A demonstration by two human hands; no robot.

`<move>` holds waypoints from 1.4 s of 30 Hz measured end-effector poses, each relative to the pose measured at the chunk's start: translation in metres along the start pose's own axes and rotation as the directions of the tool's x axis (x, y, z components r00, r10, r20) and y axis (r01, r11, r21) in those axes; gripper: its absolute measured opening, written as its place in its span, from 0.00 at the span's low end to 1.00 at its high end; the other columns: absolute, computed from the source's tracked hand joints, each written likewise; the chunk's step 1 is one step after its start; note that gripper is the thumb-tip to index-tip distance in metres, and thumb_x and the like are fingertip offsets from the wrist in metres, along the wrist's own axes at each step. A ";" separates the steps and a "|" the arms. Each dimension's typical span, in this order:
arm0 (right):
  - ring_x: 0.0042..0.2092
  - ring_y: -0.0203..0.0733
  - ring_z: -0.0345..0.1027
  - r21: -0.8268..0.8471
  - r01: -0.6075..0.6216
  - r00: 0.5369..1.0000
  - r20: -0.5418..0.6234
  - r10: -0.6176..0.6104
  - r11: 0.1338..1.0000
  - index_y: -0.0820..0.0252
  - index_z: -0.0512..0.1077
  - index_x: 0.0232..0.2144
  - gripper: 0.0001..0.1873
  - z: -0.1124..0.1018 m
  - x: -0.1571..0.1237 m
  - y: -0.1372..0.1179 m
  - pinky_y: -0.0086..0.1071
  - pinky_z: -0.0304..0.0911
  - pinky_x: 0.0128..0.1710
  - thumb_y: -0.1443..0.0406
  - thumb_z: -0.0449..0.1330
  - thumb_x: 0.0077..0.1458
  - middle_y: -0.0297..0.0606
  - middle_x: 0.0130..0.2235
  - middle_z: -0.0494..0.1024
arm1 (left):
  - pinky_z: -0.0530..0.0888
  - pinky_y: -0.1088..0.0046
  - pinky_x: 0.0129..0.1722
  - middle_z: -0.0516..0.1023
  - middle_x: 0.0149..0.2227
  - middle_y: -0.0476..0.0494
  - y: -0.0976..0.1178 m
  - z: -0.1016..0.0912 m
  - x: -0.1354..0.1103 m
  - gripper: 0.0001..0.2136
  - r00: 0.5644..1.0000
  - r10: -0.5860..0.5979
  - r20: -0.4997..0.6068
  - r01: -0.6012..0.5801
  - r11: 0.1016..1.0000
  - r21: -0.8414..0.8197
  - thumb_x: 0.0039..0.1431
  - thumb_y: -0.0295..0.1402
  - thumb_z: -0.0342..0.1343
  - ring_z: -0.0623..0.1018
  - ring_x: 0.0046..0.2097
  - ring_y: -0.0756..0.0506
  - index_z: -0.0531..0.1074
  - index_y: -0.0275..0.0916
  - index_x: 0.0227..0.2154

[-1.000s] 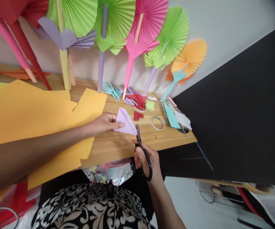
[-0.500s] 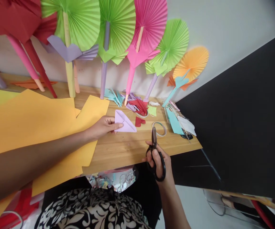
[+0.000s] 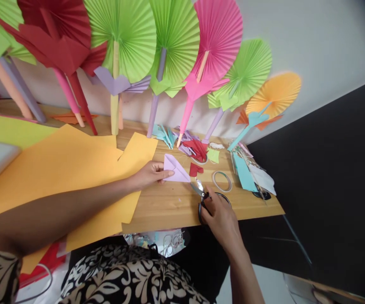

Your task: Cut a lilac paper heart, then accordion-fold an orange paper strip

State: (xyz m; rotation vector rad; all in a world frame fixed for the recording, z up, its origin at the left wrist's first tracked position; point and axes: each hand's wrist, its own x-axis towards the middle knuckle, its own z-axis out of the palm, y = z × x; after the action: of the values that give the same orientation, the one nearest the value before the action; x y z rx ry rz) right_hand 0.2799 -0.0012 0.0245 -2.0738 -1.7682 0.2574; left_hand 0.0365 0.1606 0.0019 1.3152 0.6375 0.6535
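A folded piece of lilac paper (image 3: pixel 176 169) is pinched at its left side in my left hand (image 3: pixel 153 173), the thumb lying on top. My right hand (image 3: pixel 222 211) grips a pair of black-handled scissors (image 3: pixel 203 196), fingers in the loops. Their blades are spread and point up and left, close to the paper's lower right corner; whether they touch it I cannot tell. Just beyond the blades lies a small red paper piece (image 3: pixel 196 169). A roll of tape (image 3: pixel 222 181) rests right of it, above my right hand.
Large yellow-orange sheets (image 3: pixel 62 169) cover the wooden table's left part. Pleated paper fans on rolled-paper sticks, such as a pink one (image 3: pixel 220 38), lean on the wall. Red paper scraps (image 3: pixel 196 148) lie behind; teal and white papers (image 3: pixel 244 173) lie near the right end.
My right hand has turned the scissors from upright to leftward, opened their blades and brought them near the lilac paper. My left hand still holds the paper; the view has shifted left.
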 end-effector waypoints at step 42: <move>0.47 0.43 0.74 0.906 0.050 0.996 -0.077 0.047 0.419 0.63 0.69 0.58 0.34 0.026 0.058 -0.054 0.37 0.68 0.48 0.59 0.65 0.49 0.44 0.50 0.79 | 0.63 0.78 0.25 0.70 0.23 0.49 0.035 0.028 -0.005 0.24 0.997 0.054 -0.060 -0.038 0.970 0.242 0.50 0.54 0.62 0.67 0.24 0.53 0.72 0.34 0.26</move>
State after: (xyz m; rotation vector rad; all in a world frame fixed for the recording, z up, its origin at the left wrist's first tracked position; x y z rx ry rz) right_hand 0.2312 0.0669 0.0302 -1.2062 -1.1008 0.8933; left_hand 0.0515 0.1426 0.0407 1.5420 0.7599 0.6757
